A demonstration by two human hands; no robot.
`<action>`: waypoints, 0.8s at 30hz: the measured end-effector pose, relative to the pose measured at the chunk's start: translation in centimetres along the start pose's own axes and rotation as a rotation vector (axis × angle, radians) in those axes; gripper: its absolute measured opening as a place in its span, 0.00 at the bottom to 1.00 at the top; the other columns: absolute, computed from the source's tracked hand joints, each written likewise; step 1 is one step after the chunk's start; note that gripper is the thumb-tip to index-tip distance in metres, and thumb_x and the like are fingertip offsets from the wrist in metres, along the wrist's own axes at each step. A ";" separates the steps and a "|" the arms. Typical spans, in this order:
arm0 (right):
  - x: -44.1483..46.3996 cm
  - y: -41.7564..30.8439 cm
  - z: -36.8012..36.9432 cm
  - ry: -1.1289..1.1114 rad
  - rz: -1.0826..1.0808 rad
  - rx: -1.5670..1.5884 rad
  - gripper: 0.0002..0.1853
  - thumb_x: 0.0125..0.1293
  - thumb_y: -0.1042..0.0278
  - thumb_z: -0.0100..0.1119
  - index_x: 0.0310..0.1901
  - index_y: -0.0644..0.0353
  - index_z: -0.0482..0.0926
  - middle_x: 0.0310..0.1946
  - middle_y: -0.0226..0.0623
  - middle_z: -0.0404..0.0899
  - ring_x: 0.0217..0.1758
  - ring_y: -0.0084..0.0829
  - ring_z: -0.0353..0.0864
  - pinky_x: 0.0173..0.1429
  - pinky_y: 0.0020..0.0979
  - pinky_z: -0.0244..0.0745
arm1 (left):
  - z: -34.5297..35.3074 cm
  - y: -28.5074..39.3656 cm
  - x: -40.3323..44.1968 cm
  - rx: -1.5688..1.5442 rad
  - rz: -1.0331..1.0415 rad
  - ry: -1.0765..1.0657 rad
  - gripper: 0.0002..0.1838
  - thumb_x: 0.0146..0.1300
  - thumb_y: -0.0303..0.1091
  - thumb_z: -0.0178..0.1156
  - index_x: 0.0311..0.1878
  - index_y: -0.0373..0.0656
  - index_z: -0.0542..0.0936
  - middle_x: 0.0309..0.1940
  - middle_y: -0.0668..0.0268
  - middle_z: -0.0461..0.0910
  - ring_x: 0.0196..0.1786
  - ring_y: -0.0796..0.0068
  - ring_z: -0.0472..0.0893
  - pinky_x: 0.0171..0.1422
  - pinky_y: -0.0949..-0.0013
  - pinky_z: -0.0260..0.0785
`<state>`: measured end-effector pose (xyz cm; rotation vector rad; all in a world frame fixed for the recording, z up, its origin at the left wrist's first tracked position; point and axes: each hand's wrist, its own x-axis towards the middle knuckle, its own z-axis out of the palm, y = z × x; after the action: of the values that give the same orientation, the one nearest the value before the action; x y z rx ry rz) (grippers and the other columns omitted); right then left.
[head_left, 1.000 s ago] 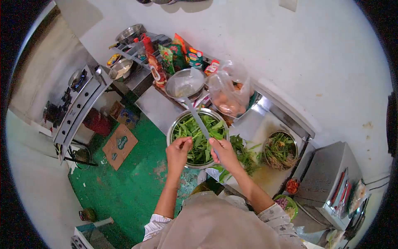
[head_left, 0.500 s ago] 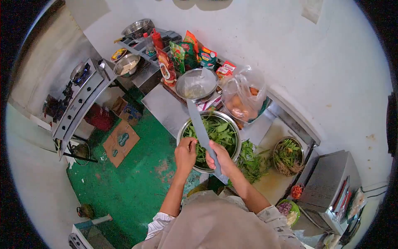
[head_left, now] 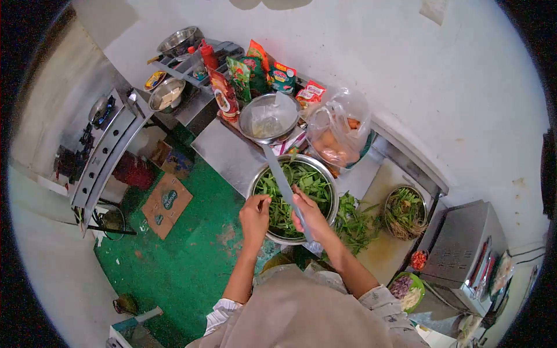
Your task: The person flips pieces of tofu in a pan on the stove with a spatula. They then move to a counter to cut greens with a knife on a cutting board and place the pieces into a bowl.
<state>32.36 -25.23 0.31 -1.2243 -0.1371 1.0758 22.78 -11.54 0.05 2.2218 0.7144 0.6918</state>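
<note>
A large grey knife [head_left: 277, 172] is in my right hand [head_left: 312, 217], its blade slanting up and left over a steel bowl [head_left: 335, 203]. Cut leafy greens [head_left: 301, 177] fill the bowl. At the bowl's left rim, my left hand [head_left: 254, 217] has its fingers curled together in a pinch; whatever may be between them is hidden. More leafy stalks [head_left: 353, 223] lie just right of the bowl, partly on a cutting board [head_left: 377, 243].
Behind the bowl stand a metal basin [head_left: 270, 136], a clear plastic bag [head_left: 339, 139] of orange-brown items and upright packets [head_left: 223, 95]. A bowl of stems and roots [head_left: 404, 213] sits right. A gas stove [head_left: 104, 153] stands left, beyond the green floor [head_left: 191, 255].
The view has shifted slightly. My left hand has moved a little away from the knife, leftward. My right hand still holds the knife over the bowl.
</note>
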 end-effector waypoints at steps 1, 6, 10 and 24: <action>-0.5 -0.4 -0.1 -0.067 0.117 0.237 0.27 0.72 0.51 0.45 0.70 0.40 0.55 0.13 0.29 0.63 0.11 0.21 0.60 0.14 0.24 0.57 | 0.5 -0.4 0.2 -0.019 -0.014 -0.029 0.11 0.58 0.26 0.59 0.45 0.40 0.80 0.33 0.56 0.80 0.32 0.58 0.79 0.36 0.63 0.71; -4.3 -2.8 -2.3 -0.008 0.123 0.219 0.25 0.71 0.47 0.44 0.66 0.44 0.59 0.13 0.28 0.62 0.11 0.21 0.59 0.13 0.23 0.56 | 2.1 -1.7 0.5 0.041 0.070 -0.094 0.17 0.58 0.25 0.59 0.52 0.42 0.78 0.41 0.55 0.79 0.41 0.55 0.79 0.44 0.60 0.71; -8.6 -5.2 -6.6 0.198 -0.037 0.168 0.21 0.70 0.45 0.44 0.55 0.51 0.67 0.12 0.27 0.62 0.10 0.20 0.60 0.13 0.23 0.55 | 3.2 0.2 0.2 0.094 0.140 -0.086 0.14 0.57 0.26 0.59 0.49 0.41 0.79 0.44 0.56 0.77 0.45 0.54 0.77 0.48 0.59 0.69; -22.5 -1.7 -18.3 0.790 -0.389 0.317 0.22 0.69 0.44 0.47 0.27 0.55 0.67 0.10 0.27 0.60 0.09 0.21 0.60 0.13 0.23 0.55 | 19.9 7.7 -5.9 0.444 0.835 -0.766 0.10 0.50 0.26 0.57 0.39 0.41 0.79 0.42 0.59 0.76 0.51 0.57 0.75 0.52 0.62 0.70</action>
<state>32.50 -54.02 4.30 -1.1860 0.3787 0.2171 33.69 -28.92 -8.13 2.8925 -0.5286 -0.0325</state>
